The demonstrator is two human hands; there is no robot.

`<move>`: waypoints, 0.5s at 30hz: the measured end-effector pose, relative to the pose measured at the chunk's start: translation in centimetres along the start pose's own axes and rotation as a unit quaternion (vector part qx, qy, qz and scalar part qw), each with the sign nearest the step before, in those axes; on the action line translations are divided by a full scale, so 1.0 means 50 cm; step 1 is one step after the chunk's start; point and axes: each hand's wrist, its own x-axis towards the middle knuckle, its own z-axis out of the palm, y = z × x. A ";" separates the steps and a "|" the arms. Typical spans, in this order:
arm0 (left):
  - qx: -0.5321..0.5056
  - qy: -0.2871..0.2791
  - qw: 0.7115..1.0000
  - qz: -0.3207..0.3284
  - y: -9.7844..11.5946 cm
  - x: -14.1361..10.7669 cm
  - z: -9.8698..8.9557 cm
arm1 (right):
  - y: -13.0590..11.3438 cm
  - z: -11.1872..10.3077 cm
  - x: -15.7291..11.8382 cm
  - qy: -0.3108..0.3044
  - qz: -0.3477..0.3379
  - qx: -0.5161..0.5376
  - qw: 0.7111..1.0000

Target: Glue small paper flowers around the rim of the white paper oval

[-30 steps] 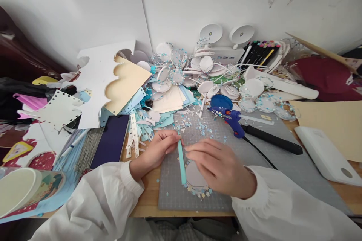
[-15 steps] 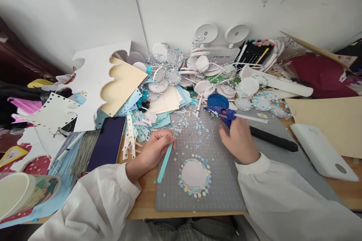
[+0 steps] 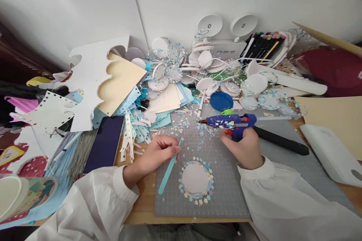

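My right hand (image 3: 243, 148) is closed round the handle of a blue hot glue gun (image 3: 232, 121), its nozzle pointing left above the grey cutting mat (image 3: 223, 188). A clear glue stick (image 3: 273, 118) juts from the gun's back end. Between the fingertips of my left hand (image 3: 160, 152) is the upper end of a pair of teal tweezers (image 3: 168, 175), slanting down towards the mat. Between my hands and closer to me lies a white disc (image 3: 195, 177), ringed by small blue, white and yellow paper stars.
Loose paper stars (image 3: 181, 122) lie scattered on the mat. A blue lid (image 3: 221, 101) and a black knife-like tool (image 3: 283, 141) are beyond and beside the glue gun. A phone (image 3: 104, 145), paper scraps and wires fill the left; a white device (image 3: 330, 154) sits right.
My right hand has lifted the glue gun and turned it level, so its whole side shows. My left hand keeps the tweezers in nearly the same spot. The view has shifted slightly.
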 end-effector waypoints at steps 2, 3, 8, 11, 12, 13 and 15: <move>0.017 -0.005 1.000 0.008 0.003 0.000 0.000 | -0.007 -0.004 -0.005 -0.019 0.000 0.035 0.999; 0.024 -0.008 1.000 0.010 0.004 0.000 0.001 | -0.010 -0.005 -0.006 -0.029 -0.006 0.046 0.999; 0.063 -0.030 0.997 0.014 0.009 -0.001 0.003 | -0.012 -0.006 -0.011 -0.059 -0.063 0.069 0.994; 0.077 -0.041 0.996 0.016 0.012 0.000 0.004 | -0.008 -0.003 -0.014 -0.075 -0.103 0.079 0.989; 0.079 -0.043 0.996 0.016 0.012 0.000 0.004 | -0.006 -0.002 -0.016 -0.082 -0.118 0.081 0.986; 0.080 -0.045 0.996 0.015 0.013 0.000 0.004 | -0.005 -0.002 -0.017 -0.088 -0.131 0.081 0.984; 0.082 -0.050 0.995 0.015 0.013 0.000 0.005 | -0.003 0.000 -0.020 -0.093 -0.146 0.081 0.982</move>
